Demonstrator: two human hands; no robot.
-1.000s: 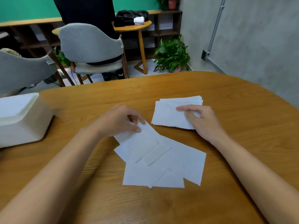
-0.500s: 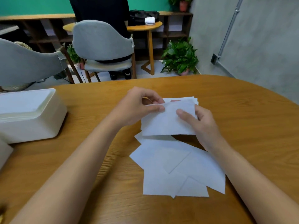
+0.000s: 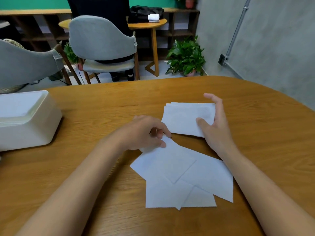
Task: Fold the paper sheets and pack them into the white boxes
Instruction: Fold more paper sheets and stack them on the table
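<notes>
A stack of folded white paper sheets (image 3: 185, 117) lies on the wooden table (image 3: 102, 106). My right hand (image 3: 215, 132) rests at its right edge, thumb on the near corner and fingers straight along the side. Nearer to me, several unfolded white sheets (image 3: 180, 178) overlap in a loose pile. My left hand (image 3: 144, 133) has its fingers curled and pinches the far corner of the top sheet of that pile. A white box (image 3: 25, 132) stands at the table's left edge, open on top, with white paper inside.
Two grey chairs (image 3: 102, 38) stand beyond the table's far edge. A person in dark clothes stands behind one of them. A small round wooden table (image 3: 150, 24) and a potted plant (image 3: 186, 57) sit further back. A grey wall runs along the right.
The folded sheet that both hands held half a second ago now lies on the folded stack. My left hand has dropped to the loose pile and taken hold of a sheet's corner.
</notes>
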